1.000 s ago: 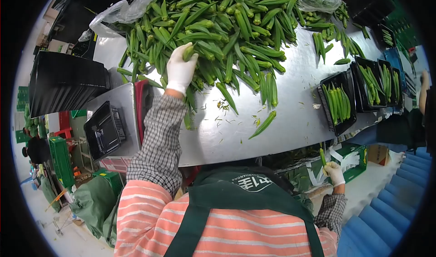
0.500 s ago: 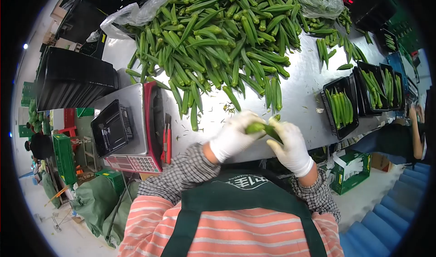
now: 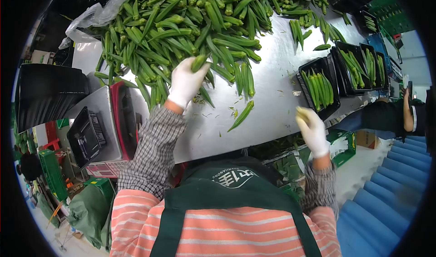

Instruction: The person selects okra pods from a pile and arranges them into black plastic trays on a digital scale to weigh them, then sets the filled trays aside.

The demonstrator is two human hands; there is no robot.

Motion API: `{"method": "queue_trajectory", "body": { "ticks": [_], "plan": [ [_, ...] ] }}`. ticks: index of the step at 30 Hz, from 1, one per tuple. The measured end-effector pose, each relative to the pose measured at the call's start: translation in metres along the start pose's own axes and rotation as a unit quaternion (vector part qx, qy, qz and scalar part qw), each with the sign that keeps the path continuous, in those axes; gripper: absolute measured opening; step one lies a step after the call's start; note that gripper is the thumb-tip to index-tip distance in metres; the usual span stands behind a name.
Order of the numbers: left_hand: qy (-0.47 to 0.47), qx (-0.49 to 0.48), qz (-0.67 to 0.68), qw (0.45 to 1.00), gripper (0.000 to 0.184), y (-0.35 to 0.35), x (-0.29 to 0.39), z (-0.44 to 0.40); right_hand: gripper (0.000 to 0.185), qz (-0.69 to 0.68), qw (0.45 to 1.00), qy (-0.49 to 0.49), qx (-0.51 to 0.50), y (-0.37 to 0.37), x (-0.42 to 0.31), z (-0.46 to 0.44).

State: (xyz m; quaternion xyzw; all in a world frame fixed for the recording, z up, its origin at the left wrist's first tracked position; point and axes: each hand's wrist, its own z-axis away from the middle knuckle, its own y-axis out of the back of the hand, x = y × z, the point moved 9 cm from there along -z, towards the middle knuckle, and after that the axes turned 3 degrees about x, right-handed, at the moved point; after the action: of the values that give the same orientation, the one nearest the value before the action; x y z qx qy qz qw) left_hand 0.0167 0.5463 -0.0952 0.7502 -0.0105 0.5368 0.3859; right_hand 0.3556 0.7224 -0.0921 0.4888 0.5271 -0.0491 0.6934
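My left hand (image 3: 187, 82), in a white glove, is closed around an okra pod (image 3: 198, 63) at the front of a big okra heap (image 3: 181, 30). My right hand (image 3: 313, 132), also gloved, hangs over the table's near edge, left of the basement-side green crate and just below the filled trays. Its fingers are drawn together, with yellowish fingertips; what they hold, if anything, I cannot make out. A single okra (image 3: 241, 116) lies on the metal table (image 3: 204, 139) between my hands. Several okra (image 3: 245, 81) rest side by side beyond it.
Black trays of okra (image 3: 320, 89) stand at the right. To the left are a scale (image 3: 116, 121) with an empty black tray (image 3: 85, 136) on it, and a stack of black trays (image 3: 50, 93). Another person (image 3: 390, 109) is at far right.
My hands have moved apart: the left went up and left to the heap, the right moved right. One okra now lies on the table where they had been together. The view has shifted.
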Motion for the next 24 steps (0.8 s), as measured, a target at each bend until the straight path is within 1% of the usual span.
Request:
{"method": "queue_trajectory", "body": {
  "ticks": [1, 2, 3, 4, 5, 6, 9, 10, 11, 13, 14, 16, 17, 19, 20, 21, 24],
  "plan": [
    [-0.013, -0.003, -0.037, 0.999, 0.034, -0.011, 0.006, -0.011, 0.029, 0.017, 0.998, 0.067, -0.005, -0.022, -0.02, -0.023],
    [-0.021, -0.017, -0.077, 0.997, 0.035, -0.026, 0.007, -0.02, 0.025, 0.084, 0.989, 0.119, 0.001, -0.046, -0.038, -0.045],
    [-0.027, -0.029, -0.119, 0.992, 0.036, -0.038, 0.007, -0.027, 0.025, 0.094, 0.989, 0.112, 0.001, -0.074, -0.036, -0.066],
    [-0.003, -0.063, -0.173, 0.983, 0.035, -0.051, 0.003, -0.032, 0.033, 0.086, 0.995, 0.043, -0.037, -0.101, -0.042, -0.085],
    [0.022, -0.099, -0.227, 0.969, 0.035, -0.06, -0.004, -0.033, 0.04, 0.147, 0.987, 0.027, -0.063, -0.126, -0.043, -0.098],
    [-0.003, -0.082, -0.238, 0.968, 0.033, -0.062, -0.005, -0.031, 0.044, 0.214, 0.968, 0.001, -0.131, -0.144, -0.052, -0.107],
    [-0.031, -0.048, -0.182, 0.982, 0.029, -0.043, -0.01, -0.007, 0.045, 0.177, 0.979, 0.047, -0.087, -0.147, -0.041, -0.108],
    [0.006, -0.077, -0.175, 0.982, 0.028, -0.034, -0.016, 0.008, 0.042, 0.176, 0.977, 0.029, -0.12, -0.145, -0.03, -0.106],
    [0.04, -0.105, -0.167, 0.98, 0.027, -0.023, -0.017, 0.024, 0.041, 0.156, 0.978, -0.017, -0.136, -0.137, -0.018, -0.105],
    [-0.005, -0.069, -0.155, 0.986, 0.024, -0.005, -0.018, 0.052, 0.039, 0.117, 0.972, -0.106, -0.174, -0.128, -0.004, -0.096],
    [0.037, -0.048, -0.096, 0.994, 0.024, 0.004, -0.026, 0.062, 0.029, 0.147, 0.984, -0.03, -0.092, -0.116, -0.017, -0.096],
    [0.118, -0.008, 0.023, 0.993, 0.023, 0.017, -0.04, 0.08, 0.023, 0.073, 0.994, 0.081, -0.03, -0.118, -0.051, -0.107],
    [0.135, -0.007, 0.052, 0.99, 0.023, 0.015, -0.045, 0.086, 0.021, 0.034, 0.99, 0.137, 0.001, -0.121, -0.07, -0.111],
    [0.163, 0.0, 0.106, 0.981, 0.024, 0.012, -0.053, 0.092, 0.015, 0.046, 0.973, 0.227, -0.005, -0.151, -0.105, -0.125],
    [0.183, -0.023, 0.098, 0.978, 0.024, 0.011, -0.047, 0.092, 0.016, 0.116, 0.965, 0.233, -0.009, -0.167, -0.118, -0.133],
    [0.174, -0.025, 0.099, 0.979, 0.025, 0.008, -0.049, 0.092, 0.017, 0.188, 0.953, 0.236, -0.012, -0.179, -0.127, -0.141],
    [0.17, -0.008, 0.103, 0.98, 0.025, 0.011, -0.046, 0.09, 0.019, 0.288, 0.939, 0.188, -0.011, -0.2, -0.116, -0.163]
  ]
}}
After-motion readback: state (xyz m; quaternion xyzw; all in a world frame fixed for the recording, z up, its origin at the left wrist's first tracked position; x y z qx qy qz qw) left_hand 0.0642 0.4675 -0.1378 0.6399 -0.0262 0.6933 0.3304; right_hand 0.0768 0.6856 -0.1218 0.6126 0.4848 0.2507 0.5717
